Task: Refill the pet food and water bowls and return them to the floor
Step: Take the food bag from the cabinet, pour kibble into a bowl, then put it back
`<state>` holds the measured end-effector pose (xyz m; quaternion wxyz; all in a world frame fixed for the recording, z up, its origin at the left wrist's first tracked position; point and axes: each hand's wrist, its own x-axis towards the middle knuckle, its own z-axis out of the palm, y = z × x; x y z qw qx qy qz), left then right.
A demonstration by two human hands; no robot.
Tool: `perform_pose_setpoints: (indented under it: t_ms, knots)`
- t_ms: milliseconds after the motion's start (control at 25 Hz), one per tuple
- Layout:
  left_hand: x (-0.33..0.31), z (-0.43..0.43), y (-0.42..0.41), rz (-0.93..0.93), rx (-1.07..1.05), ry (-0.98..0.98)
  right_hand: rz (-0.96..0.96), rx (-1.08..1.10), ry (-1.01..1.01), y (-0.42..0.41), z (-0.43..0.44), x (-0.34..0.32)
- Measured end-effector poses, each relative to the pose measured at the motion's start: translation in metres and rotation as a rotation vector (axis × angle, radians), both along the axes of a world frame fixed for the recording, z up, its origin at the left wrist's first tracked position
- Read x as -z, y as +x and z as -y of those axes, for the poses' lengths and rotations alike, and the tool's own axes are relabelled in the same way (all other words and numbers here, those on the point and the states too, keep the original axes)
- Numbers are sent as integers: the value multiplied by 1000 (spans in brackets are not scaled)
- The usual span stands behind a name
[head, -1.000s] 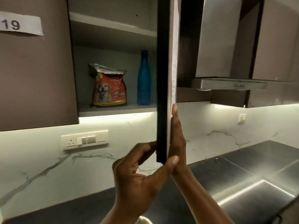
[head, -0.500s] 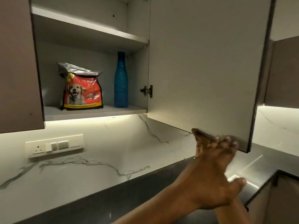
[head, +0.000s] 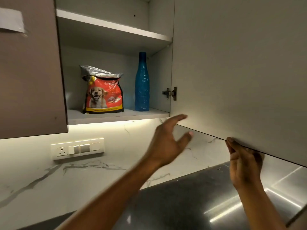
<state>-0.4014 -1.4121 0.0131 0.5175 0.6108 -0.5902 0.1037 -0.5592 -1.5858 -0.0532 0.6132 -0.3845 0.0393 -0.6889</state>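
Note:
A red pet food bag (head: 103,95) with a dog picture and a crumpled silver top stands on the lower shelf of the wall cabinet. A tall blue water bottle (head: 142,83) stands to its right. The cabinet door (head: 240,63) is swung wide open on the right. My left hand (head: 169,141) is raised below the shelf, fingers spread, holding nothing, short of the bottle. My right hand (head: 244,163) grips the door's lower edge. No bowls are in view.
A closed brown cabinet door (head: 29,72) with a paper label is on the left. A switch panel (head: 77,148) sits on the marble backsplash. Below lies a dark countertop (head: 182,196) and a shiny steel surface (head: 282,188). The upper shelf (head: 113,25) holds nothing visible.
The cabinet door has swung from edge-on to fully open. My left hand has let go of it and risen toward the shelf. My right hand stays on the door's lower edge.

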Motion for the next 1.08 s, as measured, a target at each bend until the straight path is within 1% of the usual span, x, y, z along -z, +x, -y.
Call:
perform_pose_setpoints:
  t_ms: [40,120,200,240,280,320,400,480,600,680,760,840,960,1080]
  knots:
    - [-3,-7,25,-45,-57,-34,9,-6,24,8,2,7]
    - [-11,-24,79,-122,-199,-124,-61,-32,64,35,-7,30]
    - [-21,-42,127,-203,-334,-237,-219,-42,95,70,-28,56]
    - [-28,-50,146,-236,-390,-291,-318,-57,62,88,-43,58]
    - [-36,-58,165,-263,-437,-329,-410,-58,-16,109,-59,50]
    - [-45,-63,183,-290,-475,-352,-496,-50,-133,129,-73,35]
    - [-62,-70,220,-369,-532,-339,-632,-49,-407,171,-90,-10]
    - [-79,-72,254,-444,-546,-307,-727,-94,-568,215,-97,-61]
    - [-90,-64,293,-536,-567,-239,-865,-176,-646,276,-103,-122]
    - [-91,-57,319,-639,-530,-201,-954,-206,-688,316,-100,-143]
    - [-90,-56,324,-744,-460,-171,-1026,-266,-681,352,-85,-153]
    - [-88,-61,317,-794,-390,-133,-1059,-325,-681,384,-67,-152]
    - [-82,-60,319,-775,-315,-111,-1029,-473,-758,424,-30,-142]
    - [-79,-56,327,-739,-320,-142,-1026,-451,-756,404,-48,-151]
